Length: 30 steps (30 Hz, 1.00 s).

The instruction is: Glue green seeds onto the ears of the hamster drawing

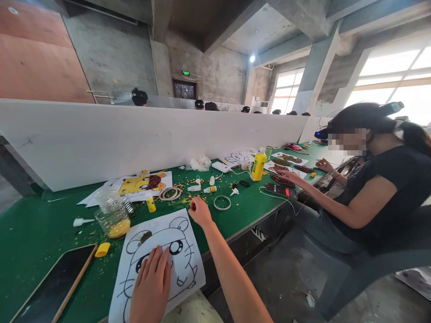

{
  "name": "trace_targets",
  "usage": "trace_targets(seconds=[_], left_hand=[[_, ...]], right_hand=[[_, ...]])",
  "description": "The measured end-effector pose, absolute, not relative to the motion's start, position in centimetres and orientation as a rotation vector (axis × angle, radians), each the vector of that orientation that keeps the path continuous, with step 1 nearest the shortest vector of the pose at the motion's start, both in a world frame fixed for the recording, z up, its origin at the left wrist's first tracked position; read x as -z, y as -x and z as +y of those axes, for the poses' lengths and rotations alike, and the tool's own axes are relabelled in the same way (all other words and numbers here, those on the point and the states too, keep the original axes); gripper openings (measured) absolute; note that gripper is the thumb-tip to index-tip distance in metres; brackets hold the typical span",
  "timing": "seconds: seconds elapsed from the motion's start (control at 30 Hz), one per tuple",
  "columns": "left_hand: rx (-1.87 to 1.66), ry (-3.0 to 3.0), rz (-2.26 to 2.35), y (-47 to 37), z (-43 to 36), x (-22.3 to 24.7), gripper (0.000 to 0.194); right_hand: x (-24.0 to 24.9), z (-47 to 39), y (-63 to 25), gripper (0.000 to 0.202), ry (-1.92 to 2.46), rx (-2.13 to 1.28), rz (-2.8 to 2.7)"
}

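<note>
My left hand (153,282) lies flat with fingers stretched over a paper with a line drawing of a cartoon animal (182,264). A small patch of dark grains (146,237) sits in the drawing's upper left, by one ear. Just past the sheet's top right corner, my right hand (201,211) is held low with its fingers curled together. Whatever is between those fingertips is hidden. Scattered yellow grains (183,197) lie on the green table beyond it, and a clear tape roll (222,202) rests to its right.
A tipped clear plastic jar (112,220) with yellow grains, a yellow cap (102,250) and a phone (55,287) lie at left. Small glue bottles (210,189) and a partly filled picture (144,184) are farther back. At right, a seated person (367,188) works beside a yellow bottle (258,167).
</note>
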<state>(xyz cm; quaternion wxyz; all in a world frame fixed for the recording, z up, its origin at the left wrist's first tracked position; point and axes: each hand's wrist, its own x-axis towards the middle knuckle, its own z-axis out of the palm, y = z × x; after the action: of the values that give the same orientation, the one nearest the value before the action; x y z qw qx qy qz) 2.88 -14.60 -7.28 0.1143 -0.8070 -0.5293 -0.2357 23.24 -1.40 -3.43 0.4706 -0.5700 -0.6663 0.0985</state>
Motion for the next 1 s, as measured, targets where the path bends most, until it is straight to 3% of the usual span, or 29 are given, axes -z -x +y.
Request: trace_targets(seconds=[0.6,1.0], left_hand=[[0.66,2.34,-1.581,-3.0,-14.9,7.0,0.054],[0.711,2.358,-1.608,-3.2,-15.1,6.8,0.048]], right_hand=[[4.1,-0.6,-23.5,0.011,1.397,-0.274,-1.519],[4.5,-0.5,-23.8,0.029,1.41,-0.329,-1.502]])
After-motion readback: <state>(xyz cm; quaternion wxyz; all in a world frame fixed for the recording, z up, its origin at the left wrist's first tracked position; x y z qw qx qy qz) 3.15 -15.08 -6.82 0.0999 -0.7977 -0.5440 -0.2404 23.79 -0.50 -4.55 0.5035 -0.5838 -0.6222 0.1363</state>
